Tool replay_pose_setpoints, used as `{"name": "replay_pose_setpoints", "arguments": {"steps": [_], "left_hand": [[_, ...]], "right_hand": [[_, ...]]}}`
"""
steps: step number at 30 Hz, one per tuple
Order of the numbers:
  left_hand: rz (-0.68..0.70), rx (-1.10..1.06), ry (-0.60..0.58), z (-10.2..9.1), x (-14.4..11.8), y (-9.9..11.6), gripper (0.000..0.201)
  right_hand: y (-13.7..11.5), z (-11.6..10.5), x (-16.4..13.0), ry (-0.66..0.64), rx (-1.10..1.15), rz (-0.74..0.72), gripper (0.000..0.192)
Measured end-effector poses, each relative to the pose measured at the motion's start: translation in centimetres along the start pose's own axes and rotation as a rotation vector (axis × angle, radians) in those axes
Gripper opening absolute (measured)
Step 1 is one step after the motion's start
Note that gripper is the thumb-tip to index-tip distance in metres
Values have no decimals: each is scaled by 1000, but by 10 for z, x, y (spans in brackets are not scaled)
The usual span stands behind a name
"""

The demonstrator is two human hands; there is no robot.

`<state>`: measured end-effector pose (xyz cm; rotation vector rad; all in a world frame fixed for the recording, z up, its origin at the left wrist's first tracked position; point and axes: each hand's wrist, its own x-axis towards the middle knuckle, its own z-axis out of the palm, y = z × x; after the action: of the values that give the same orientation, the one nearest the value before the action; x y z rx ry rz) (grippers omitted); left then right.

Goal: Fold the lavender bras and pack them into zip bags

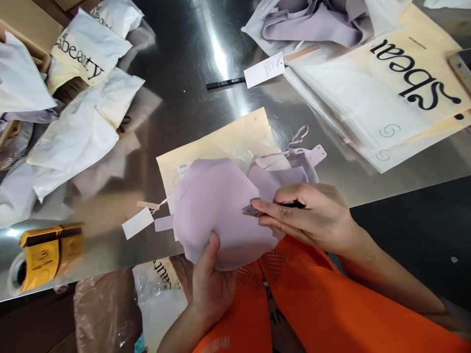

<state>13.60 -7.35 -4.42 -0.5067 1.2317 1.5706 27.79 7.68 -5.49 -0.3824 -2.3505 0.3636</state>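
the left hand point(209, 289) is clamped on the lower edge of the lilac bra point(221, 211), held above the steel table point(176, 98). the right hand point(312, 215) pinches small snips point(252, 211) against the cup. it looks like a trimming step; the next cut needs a steady, shallow bite.

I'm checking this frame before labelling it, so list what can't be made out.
Head view:
- Small metal tool in the right hand: mostly hidden by fingers; type unclear.
- Lilac bra: underside hidden by the left hand.
- Hang tag: print too small.
- Printed bag: wording cut off by the right edge.
- Yellow tape dispenser: blurred.
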Motion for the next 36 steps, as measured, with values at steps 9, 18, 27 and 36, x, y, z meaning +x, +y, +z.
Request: {"name": "replay_pose_setpoints", "arguments": {"steps": [9, 18, 27, 36], "left_hand": [[-19, 49, 25, 0, 0, 1, 46], [-17, -20, -40, -3, 1, 0, 50], [-44, -36, 49, 4, 8, -3, 39], [-13, -52, 17, 1, 4, 1, 36]], "right_hand": [[-1, 0, -3, 2, 32, 31, 21], [-3, 6, -4, 23, 232, 113, 22], [-9, -12, -4, 78, 394, 212, 29], [-10, 9, -7, 37, 334, 152, 29]]}}
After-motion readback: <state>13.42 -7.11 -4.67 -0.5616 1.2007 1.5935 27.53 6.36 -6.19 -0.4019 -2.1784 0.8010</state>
